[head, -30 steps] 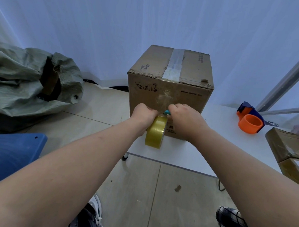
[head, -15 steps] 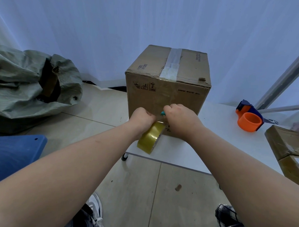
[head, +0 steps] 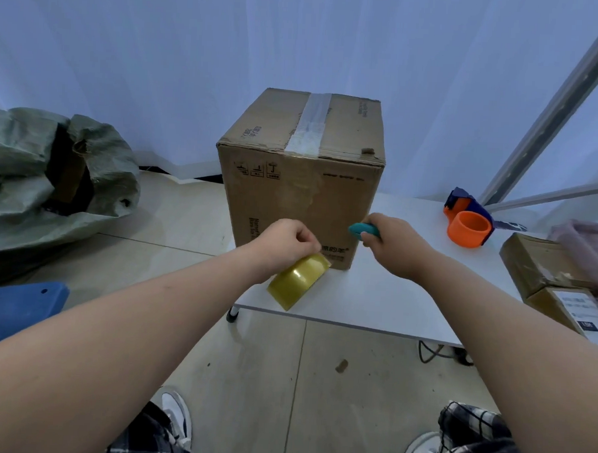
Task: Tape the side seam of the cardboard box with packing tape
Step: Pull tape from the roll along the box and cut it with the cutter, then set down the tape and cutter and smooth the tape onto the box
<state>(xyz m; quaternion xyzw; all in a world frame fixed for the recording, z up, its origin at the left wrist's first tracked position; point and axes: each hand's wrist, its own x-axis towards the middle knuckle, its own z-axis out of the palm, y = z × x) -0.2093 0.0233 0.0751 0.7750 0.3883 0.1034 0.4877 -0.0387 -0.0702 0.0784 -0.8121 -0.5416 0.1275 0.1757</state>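
The 2 hands, which were pressed together at the box face a second ago, have been drawn apart. The left hand (head: 285,244) is closed around the roll of packing tape (head: 298,280), which has been tilted down toward 7 o'clock and now hangs over the near edge of the counter (head: 366,297). The right hand (head: 394,246) has been moved toward 3 o'clock and is closed on a teal cutter (head: 363,230). This suggests that the strip has just been cut free of the roll, though the tape on the near face is too clear to be traced with certainty; a faint sheen is seen running down from the top strip.

The cardboard box (head: 302,188) stands upright on the counter at 12 o'clock from the hands, its top seam already taped.

Counted: 1 large box, 1 yellow roll, 1 teal cutter, 1 orange tape dispenser (head: 467,223) at 3 o'clock, 2 smaller parcels (head: 542,264) stacked at the right edge, 1 green sack (head: 53,178) on the floor at 9 o'clock, and 1 blue stool (head: 16,303).
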